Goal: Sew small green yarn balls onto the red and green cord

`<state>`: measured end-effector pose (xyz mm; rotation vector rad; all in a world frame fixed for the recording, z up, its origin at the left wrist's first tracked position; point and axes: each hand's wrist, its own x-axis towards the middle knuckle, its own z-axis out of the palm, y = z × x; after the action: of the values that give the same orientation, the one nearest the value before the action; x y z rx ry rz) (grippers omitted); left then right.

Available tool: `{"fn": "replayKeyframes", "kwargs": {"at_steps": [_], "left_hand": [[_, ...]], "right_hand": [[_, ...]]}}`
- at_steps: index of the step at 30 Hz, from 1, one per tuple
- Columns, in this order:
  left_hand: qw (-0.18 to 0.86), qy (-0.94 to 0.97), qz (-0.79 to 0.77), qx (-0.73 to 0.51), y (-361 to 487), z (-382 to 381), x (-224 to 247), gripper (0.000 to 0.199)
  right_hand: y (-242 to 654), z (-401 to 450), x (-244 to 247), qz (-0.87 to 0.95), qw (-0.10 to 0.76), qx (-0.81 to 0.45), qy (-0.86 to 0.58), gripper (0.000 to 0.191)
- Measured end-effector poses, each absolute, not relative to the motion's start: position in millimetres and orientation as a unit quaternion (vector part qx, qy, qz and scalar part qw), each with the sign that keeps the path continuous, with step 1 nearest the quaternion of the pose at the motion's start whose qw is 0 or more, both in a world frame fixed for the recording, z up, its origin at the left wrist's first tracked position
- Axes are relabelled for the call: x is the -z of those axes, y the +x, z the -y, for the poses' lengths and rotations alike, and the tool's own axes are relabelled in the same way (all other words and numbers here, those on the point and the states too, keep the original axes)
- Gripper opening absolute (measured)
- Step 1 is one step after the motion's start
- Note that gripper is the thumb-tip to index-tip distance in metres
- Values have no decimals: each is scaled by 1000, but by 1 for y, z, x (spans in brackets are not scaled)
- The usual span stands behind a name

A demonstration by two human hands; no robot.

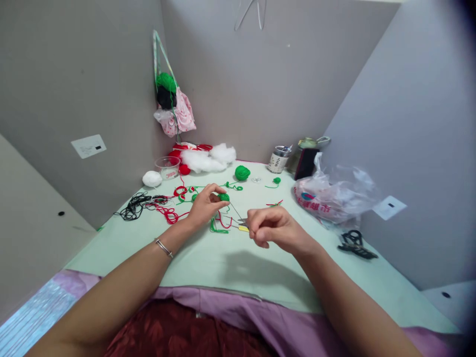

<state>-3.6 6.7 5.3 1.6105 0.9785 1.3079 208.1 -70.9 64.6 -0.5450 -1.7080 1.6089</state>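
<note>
Between the thumb and forefinger of my left hand (206, 204) is a small green crocheted piece (223, 197). A thin dark strand of yarn (235, 209) stretches taut from it toward my right hand (273, 225), whose fingers are pinched closed on the strand's end. My fingers hide that end. Under the right hand, grey pointed blades (242, 221), perhaps scissors, lie on the table beside a yellow-handled tool (243, 228). Loose green yarn ends (219, 229) and a red strand rest just below the left hand.
Tangled black yarn (136, 206) and red yarn (169, 214) lie left. Behind are a green yarn ball (242, 172), white stuffing (206, 159) and a clear plastic cup (168, 168). A plastic bag (327, 196) and black claw clip (357, 245) sit right, near a pen tin (278, 161).
</note>
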Motion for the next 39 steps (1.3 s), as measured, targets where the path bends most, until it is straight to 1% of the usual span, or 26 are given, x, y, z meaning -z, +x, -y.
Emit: {"fn": "replayKeyframes", "kwargs": {"at_steps": [2, 4, 10, 16, 21, 32, 39], "left_hand": [[475, 609, -376, -511, -5, -6, -10, 33], [513, 591, -352, -513, -6, -4, -15, 37], [575, 560, -305, -513, -7, -3, -15, 44], [585, 557, -294, -510, -5, -1, -12, 38], [585, 559, -297, -507, -2, 2, -15, 36], [571, 555, -298, -526, 3, 6, -18, 37], [629, 518, -276, -509, 8, 9, -12, 35]], "right_hand": [[207, 72, -64, 668, 318, -641, -204, 13], [205, 71, -62, 666, 310, -645, -208, 13], [197, 64, -55, 639, 389, -595, -295, 19], [189, 53, -37, 642, 446, -483, -395, 25], [187, 51, -31, 664, 439, -425, -431, 25], [185, 51, -31, 667, 430, -410, -449, 22], [181, 50, -25, 651, 469, -413, -431, 19]]}}
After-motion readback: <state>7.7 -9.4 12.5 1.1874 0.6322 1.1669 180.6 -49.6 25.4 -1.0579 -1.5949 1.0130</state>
